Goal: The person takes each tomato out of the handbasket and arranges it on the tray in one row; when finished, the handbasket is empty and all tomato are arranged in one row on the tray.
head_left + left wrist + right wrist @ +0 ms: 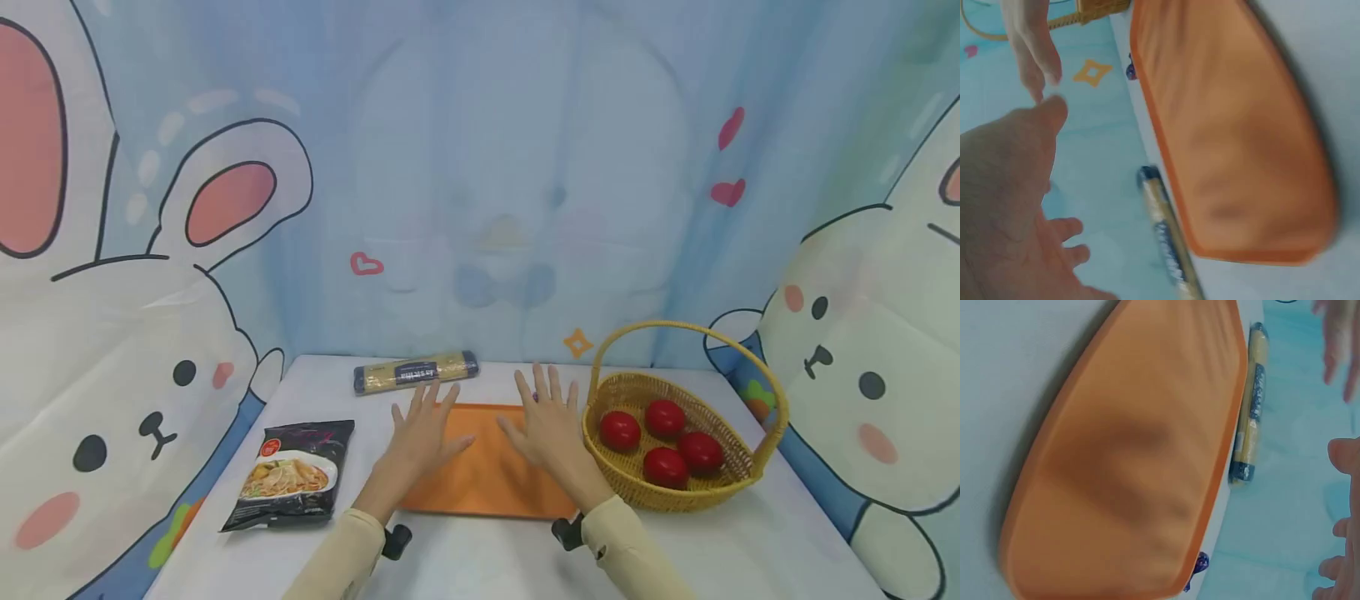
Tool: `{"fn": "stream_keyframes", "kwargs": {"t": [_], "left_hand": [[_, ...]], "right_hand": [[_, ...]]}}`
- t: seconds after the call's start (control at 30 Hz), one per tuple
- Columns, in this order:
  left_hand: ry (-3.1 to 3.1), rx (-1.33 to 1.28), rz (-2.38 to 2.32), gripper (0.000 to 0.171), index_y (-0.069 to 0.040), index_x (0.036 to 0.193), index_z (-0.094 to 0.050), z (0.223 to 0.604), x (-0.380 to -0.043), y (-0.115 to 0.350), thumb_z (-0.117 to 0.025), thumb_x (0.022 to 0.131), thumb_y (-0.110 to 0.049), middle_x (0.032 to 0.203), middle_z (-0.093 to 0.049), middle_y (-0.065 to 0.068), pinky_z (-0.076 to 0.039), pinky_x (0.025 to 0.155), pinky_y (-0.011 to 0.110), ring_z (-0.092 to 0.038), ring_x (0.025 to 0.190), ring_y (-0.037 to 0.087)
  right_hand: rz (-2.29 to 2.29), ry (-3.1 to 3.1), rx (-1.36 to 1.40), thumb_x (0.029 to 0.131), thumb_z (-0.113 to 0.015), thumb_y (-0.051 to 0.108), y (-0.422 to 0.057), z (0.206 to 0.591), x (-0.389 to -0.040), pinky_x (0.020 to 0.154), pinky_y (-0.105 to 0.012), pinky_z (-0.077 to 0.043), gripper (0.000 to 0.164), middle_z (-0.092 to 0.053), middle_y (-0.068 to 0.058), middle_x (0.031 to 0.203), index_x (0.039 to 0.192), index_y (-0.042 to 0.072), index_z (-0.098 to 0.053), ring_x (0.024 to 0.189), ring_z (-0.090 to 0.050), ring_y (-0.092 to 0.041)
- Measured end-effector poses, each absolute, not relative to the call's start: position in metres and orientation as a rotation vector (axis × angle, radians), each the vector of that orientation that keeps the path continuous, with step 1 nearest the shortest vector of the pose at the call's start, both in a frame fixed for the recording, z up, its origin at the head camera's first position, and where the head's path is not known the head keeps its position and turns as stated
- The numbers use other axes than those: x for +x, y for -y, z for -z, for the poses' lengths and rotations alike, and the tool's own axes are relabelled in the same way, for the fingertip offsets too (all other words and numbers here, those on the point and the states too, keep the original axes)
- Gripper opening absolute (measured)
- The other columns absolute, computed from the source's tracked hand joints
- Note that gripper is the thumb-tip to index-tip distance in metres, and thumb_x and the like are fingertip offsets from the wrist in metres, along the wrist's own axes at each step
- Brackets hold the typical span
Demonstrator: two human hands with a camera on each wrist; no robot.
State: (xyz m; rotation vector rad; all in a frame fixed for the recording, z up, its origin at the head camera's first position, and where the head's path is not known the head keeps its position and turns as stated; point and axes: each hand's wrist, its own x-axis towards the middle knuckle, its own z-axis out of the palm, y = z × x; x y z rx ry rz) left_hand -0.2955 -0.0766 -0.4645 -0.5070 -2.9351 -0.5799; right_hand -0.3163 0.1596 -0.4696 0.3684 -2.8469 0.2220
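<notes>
Both hands hover above an orange rectangular tray (pixel 487 487), fingers spread and palms facing down toward it. My left hand (pixel 420 437) is over the tray's left part and my right hand (pixel 553 433) over its right part; neither holds anything. In the left wrist view the tray (pixel 1229 125) shows a raised rim and a bare surface, with the left hand (pixel 1004 187) beside it. The right wrist view shows soft hand shadows on the tray (pixel 1129 456). Behind the tray lies a long pack of spaghetti (pixel 416 372) with dark blue ends.
To the right stands a yellow woven basket (pixel 637 494) with a tall handle, holding several round red fruits (pixel 666 468). A black noodle packet (pixel 288 475) lies at the left. A small purple wrapped item (pixel 1199 562) sits behind the tray. A cartoon curtain (pixel 487 167) hangs behind the white table (pixel 450 567).
</notes>
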Motion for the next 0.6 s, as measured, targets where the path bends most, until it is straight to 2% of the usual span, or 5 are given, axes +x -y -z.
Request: {"fn": "stream_keyframes", "kwargs": {"t": [0.13,0.3,0.47,0.6], "left_hand": [[3.031,-0.532,0.779,0.108,-0.004,0.170,-0.027,0.490,-0.284,0.098,-0.082,0.093,-0.055,0.177,-0.015,0.029,-0.012,0.123,0.082,-0.007,0.165,0.048],[3.092,-0.471,0.932,0.129,0.011,0.167,-0.017,0.523,-0.275,0.126,-0.092,0.082,-0.052,0.173,-0.011,0.038,-0.007,0.126,0.078,-0.006,0.162,0.055],[3.067,-0.503,1.083,0.131,0.015,0.165,-0.013,0.538,-0.271,0.143,-0.089,0.084,-0.054,0.173,-0.010,0.039,-0.002,0.127,0.076,-0.007,0.162,0.055],[3.034,-0.540,1.162,0.136,0.015,0.166,-0.010,0.542,-0.271,0.145,-0.092,0.081,-0.052,0.174,-0.010,0.037,0.001,0.129,0.071,-0.006,0.163,0.052]], "right_hand": [[-0.267,2.836,0.345,0.106,-0.059,0.058,-0.170,0.473,-0.313,0.127,-0.078,-0.004,0.085,-0.020,-0.028,0.176,0.169,0.008,-0.034,0.163,-0.014,-0.051],[-0.305,2.803,0.357,0.106,-0.062,0.054,-0.180,0.471,-0.306,0.125,-0.079,-0.009,0.082,-0.025,-0.032,0.173,0.167,0.006,-0.037,0.161,-0.019,-0.054],[-0.359,2.742,0.398,0.107,-0.062,0.051,-0.195,0.460,-0.300,0.125,-0.078,-0.017,0.078,-0.029,-0.033,0.171,0.165,0.004,-0.040,0.158,-0.026,-0.054],[-0.494,2.605,0.502,0.108,-0.065,0.039,-0.224,0.454,-0.295,0.122,-0.073,-0.033,0.064,-0.047,-0.029,0.161,0.157,0.000,-0.050,0.149,-0.043,-0.050]]}}
